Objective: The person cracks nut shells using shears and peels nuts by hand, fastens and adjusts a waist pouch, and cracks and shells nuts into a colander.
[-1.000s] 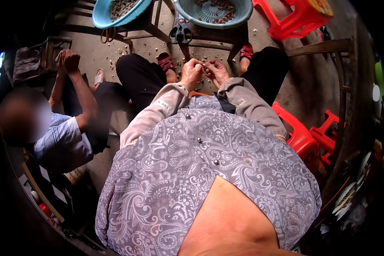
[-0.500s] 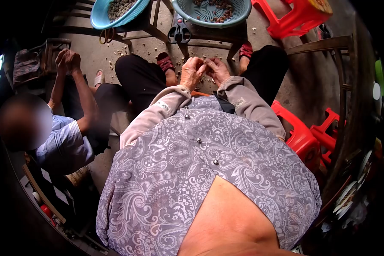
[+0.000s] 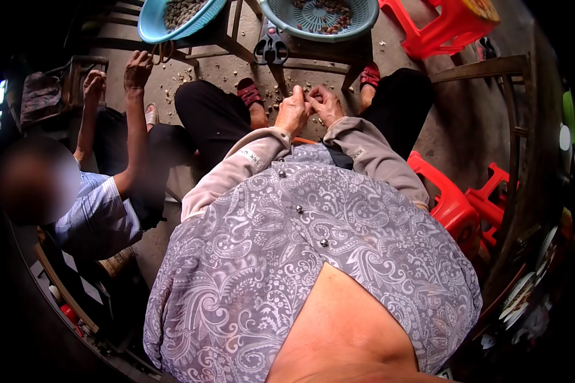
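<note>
the co-worker's hands [image 3: 136, 71] had been parted, while the left hand [image 3: 292, 113] and right hand [image 3: 328, 106] were kept pressed together at the fingertips, seemingly mid-work, any pinched piece hidden, brown pieces [image 3: 334, 28] held in the basket [image 3: 365, 24].

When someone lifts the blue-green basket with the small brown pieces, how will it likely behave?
The basket looks like slotted plastic, so it is probably light and slightly flexible. The brown pieces lie loose inside, so they may slide if it tilts.
</note>
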Action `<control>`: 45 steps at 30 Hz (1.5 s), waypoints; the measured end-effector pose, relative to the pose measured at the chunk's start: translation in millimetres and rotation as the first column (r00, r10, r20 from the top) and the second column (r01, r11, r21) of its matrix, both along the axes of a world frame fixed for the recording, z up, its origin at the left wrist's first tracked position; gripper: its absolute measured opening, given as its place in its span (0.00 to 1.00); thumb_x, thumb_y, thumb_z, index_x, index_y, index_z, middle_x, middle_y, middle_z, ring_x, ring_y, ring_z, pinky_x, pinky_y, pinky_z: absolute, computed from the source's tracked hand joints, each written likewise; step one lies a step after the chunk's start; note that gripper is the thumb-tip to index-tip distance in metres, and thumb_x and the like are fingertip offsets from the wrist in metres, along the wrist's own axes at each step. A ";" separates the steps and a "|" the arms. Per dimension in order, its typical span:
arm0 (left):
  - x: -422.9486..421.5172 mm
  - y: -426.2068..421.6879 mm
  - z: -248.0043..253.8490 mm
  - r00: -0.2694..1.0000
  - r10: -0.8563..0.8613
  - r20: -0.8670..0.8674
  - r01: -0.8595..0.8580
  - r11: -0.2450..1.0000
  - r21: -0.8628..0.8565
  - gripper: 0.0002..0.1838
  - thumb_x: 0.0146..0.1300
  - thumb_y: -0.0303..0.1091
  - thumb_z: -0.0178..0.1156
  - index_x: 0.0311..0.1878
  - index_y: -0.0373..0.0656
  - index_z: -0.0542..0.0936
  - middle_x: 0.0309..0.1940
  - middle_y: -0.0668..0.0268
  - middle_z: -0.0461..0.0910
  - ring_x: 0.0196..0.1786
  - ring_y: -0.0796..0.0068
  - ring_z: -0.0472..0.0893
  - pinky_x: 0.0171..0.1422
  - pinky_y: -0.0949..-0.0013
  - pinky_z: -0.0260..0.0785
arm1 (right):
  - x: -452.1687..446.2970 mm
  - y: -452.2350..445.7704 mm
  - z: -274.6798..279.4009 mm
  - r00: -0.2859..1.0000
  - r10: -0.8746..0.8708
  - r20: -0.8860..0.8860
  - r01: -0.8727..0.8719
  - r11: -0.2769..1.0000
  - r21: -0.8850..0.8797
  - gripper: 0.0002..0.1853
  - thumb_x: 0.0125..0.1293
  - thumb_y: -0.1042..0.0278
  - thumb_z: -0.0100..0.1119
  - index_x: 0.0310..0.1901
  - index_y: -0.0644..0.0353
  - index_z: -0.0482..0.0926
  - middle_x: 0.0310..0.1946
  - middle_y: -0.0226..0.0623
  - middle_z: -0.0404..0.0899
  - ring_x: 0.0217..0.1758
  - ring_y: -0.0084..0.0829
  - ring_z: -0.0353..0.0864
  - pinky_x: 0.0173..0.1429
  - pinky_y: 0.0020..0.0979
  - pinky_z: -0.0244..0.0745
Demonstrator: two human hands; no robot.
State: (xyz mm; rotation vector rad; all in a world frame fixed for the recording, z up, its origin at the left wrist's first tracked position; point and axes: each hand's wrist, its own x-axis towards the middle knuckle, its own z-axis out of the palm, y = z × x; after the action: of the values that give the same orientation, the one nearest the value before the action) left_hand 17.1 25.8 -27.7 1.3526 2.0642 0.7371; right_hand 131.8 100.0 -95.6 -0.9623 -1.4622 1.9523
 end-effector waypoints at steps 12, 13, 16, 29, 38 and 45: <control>-12.6 2.7 -9.6 0.986 0.113 0.120 -0.117 0.993 0.026 0.11 0.62 0.35 0.55 0.42 0.38 0.73 0.31 0.45 0.81 0.37 0.46 0.82 0.40 0.52 0.74 | -2.5 -4.2 16.8 1.000 0.006 -0.027 -0.005 1.000 0.029 0.05 0.69 0.72 0.62 0.38 0.61 0.75 0.26 0.30 0.80 0.27 0.17 0.78 0.29 0.21 0.74; -19.1 3.3 -19.9 0.978 0.132 0.164 -0.139 0.990 0.033 0.11 0.62 0.34 0.54 0.42 0.37 0.73 0.29 0.49 0.82 0.34 0.53 0.83 0.38 0.57 0.74 | -2.1 -3.8 19.5 0.999 0.018 -0.046 -0.020 0.999 -0.025 0.06 0.69 0.72 0.62 0.38 0.61 0.75 0.26 0.30 0.80 0.26 0.17 0.78 0.29 0.21 0.74; -28.8 1.7 -18.7 0.695 0.256 0.672 -0.241 0.963 -0.118 0.10 0.63 0.34 0.51 0.43 0.40 0.76 0.29 0.68 0.80 0.25 0.79 0.75 0.28 0.74 0.66 | -0.8 2.1 15.8 0.991 -0.006 -0.132 -0.020 0.981 -0.195 0.06 0.68 0.71 0.64 0.38 0.60 0.76 0.27 0.31 0.81 0.27 0.18 0.79 0.30 0.19 0.75; -20.8 -3.0 -1.8 0.268 0.363 0.892 -0.394 0.886 -0.242 0.08 0.68 0.29 0.51 0.47 0.43 0.77 0.29 0.74 0.76 0.24 0.86 0.69 0.27 0.77 0.66 | 1.5 8.5 14.1 0.962 -0.098 -0.254 -0.022 0.902 -0.432 0.06 0.69 0.72 0.62 0.44 0.59 0.76 0.34 0.35 0.84 0.31 0.20 0.83 0.33 0.17 0.78; -28.4 -7.9 -30.6 -0.106 0.348 0.931 -0.142 0.922 -0.361 0.28 0.76 0.59 0.42 0.56 0.44 0.76 0.36 0.70 0.77 0.34 0.79 0.72 0.36 0.75 0.66 | -0.3 4.5 48.6 0.979 0.038 0.202 -0.145 0.824 0.548 0.06 0.65 0.71 0.62 0.43 0.58 0.80 0.33 0.44 0.83 0.36 0.39 0.86 0.41 0.36 0.78; -33.6 -5.7 -16.6 -0.279 0.304 0.911 -0.153 0.922 -0.355 0.26 0.77 0.46 0.47 0.61 0.30 0.71 0.43 0.59 0.80 0.42 0.73 0.79 0.46 0.75 0.73 | 4.5 10.4 53.2 0.981 -0.126 0.146 0.072 0.941 0.330 0.05 0.68 0.72 0.60 0.43 0.61 0.81 0.32 0.37 0.85 0.34 0.28 0.85 0.41 0.29 0.78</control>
State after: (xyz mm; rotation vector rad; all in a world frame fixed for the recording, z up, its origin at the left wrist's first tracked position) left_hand -16.5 20.1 -44.3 -0.1584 0.7764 1.2561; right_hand 136.3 110.4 -42.4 -1.0419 -1.7244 1.5277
